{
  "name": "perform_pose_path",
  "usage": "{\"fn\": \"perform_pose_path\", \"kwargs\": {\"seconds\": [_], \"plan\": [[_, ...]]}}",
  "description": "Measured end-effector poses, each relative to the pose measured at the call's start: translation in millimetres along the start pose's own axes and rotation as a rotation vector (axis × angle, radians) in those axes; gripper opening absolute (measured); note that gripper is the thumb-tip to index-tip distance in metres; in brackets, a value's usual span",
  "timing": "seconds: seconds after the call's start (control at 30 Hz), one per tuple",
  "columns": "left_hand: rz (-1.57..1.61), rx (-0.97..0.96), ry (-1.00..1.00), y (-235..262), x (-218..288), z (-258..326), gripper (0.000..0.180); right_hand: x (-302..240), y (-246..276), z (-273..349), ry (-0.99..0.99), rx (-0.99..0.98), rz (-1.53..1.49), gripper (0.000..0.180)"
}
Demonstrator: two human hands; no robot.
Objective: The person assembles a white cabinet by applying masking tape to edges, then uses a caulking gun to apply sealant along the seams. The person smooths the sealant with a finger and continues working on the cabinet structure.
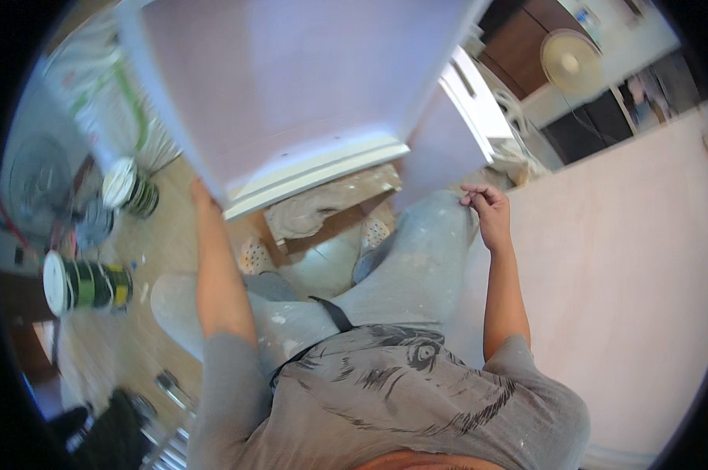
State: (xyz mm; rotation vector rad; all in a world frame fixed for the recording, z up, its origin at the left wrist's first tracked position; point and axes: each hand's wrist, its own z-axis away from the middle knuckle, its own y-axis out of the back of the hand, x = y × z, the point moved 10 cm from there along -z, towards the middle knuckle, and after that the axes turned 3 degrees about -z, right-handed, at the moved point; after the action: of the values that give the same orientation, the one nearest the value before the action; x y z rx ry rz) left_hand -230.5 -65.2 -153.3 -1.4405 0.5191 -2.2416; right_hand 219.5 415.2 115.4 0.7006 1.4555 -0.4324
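Observation:
A large pale pink panel with a white frame edge fills the upper middle of the view. My left hand reaches up under its lower left corner and touches it; the fingers are hidden behind the edge. My right hand rests at my raised right knee, its fingers curled and pinching the grey, paint-spattered trouser cloth. I wear white clog shoes and a grey printed shirt.
Two paint buckets stand on the wooden floor at the left. A second white-edged panel leans at the right of the first. A big pale board spreads at the right. A fan stands at the back.

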Motion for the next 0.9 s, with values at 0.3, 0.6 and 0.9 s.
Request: {"fn": "perform_pose_path", "kwargs": {"seconds": [0.3, 0.6, 0.9], "plan": [[-0.32, 0.048, -0.294, 0, 139, 123, 0.05, 121, 94, 32, -0.119, 0.456, -0.08, 0.051], [-0.474, 0.181, 0.163, 39, -22, 256, 0.072, 158, 26, -43, -0.107, 0.469, 0.03, 0.071], [-0.38, 0.012, 0.34, -16, -90, 211, 0.058, 208, -120, -79, -0.154, -0.328, -0.123, 0.055]]}}
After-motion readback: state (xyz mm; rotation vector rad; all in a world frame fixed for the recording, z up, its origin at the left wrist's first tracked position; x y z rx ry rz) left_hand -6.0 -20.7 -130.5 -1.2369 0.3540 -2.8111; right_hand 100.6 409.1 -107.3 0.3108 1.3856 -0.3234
